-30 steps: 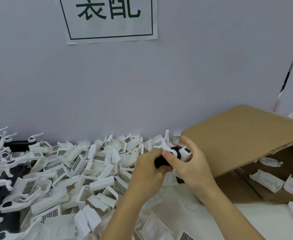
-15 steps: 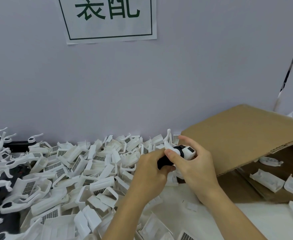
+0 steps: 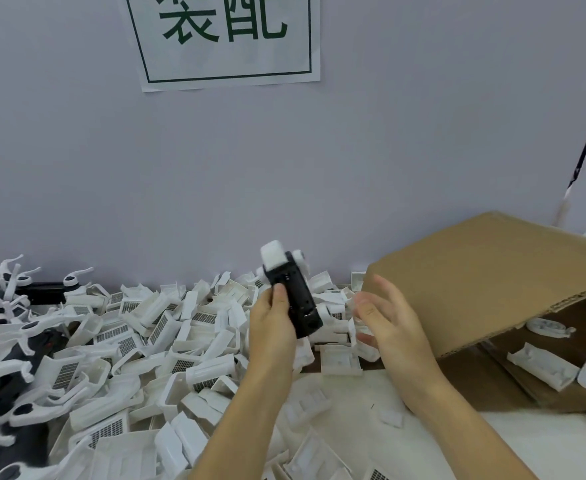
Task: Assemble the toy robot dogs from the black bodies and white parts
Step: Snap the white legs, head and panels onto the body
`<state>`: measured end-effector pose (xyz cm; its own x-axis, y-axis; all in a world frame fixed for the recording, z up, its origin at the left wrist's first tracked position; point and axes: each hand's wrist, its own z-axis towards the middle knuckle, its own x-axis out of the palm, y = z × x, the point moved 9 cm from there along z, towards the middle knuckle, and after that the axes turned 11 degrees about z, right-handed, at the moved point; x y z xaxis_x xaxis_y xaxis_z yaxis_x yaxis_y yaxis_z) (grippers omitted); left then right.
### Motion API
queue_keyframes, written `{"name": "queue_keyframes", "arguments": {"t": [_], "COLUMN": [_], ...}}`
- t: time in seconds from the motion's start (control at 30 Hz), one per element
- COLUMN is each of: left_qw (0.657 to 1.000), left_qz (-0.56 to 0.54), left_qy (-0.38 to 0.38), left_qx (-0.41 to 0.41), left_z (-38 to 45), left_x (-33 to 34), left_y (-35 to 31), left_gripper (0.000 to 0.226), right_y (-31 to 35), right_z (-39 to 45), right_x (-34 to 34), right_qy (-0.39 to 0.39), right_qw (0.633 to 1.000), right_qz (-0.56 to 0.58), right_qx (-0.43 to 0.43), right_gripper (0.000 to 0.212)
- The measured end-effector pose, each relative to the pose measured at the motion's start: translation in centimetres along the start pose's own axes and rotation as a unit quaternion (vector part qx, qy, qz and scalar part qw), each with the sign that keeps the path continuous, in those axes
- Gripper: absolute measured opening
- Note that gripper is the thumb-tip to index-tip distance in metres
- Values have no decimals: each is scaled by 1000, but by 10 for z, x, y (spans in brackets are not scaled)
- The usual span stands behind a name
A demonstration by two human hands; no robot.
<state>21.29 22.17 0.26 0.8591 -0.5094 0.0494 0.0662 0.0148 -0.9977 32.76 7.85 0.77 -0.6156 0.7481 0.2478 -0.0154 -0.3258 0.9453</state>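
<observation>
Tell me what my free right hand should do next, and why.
Probably reach into the pile of white parts for another piece. The left hand grips the black body upright with only a white piece at its top, and the right hand is open, holding nothing.

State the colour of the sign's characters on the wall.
Dark green, on the white sign, clearest in the head view.
</observation>
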Motion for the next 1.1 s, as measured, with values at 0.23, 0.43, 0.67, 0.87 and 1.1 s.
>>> {"name": "queue_keyframes", "arguments": {"t": [0.23,0.43,0.67,0.87,1.1], "left_qw": [989,968,949,968,976], "left_qz": [-100,-215,-261,-182,-156], "left_qy": [36,78,134,146,139], "left_qx": [-106,-100,-114,-89,-65], "left_z": [3,-1,-10,-14,-16], "left_x": [-2,6,14,20,22], "left_y": [11,4,1,3,-2], "left_gripper": [33,20,33,41,45], "right_y": [-10,-29,-43,-36,-40], "right_z": [4,1,-17,-26,-25], "right_x": [-7,-1,38,68,64], "right_qy": [-29,-9,162,158,139], "right_qw": [999,991,967,979,982], "right_qz": [-21,-79,3,38,34], "right_qx": [29,104,199,123,125], "right_gripper": [31,22,43,28,57]}}
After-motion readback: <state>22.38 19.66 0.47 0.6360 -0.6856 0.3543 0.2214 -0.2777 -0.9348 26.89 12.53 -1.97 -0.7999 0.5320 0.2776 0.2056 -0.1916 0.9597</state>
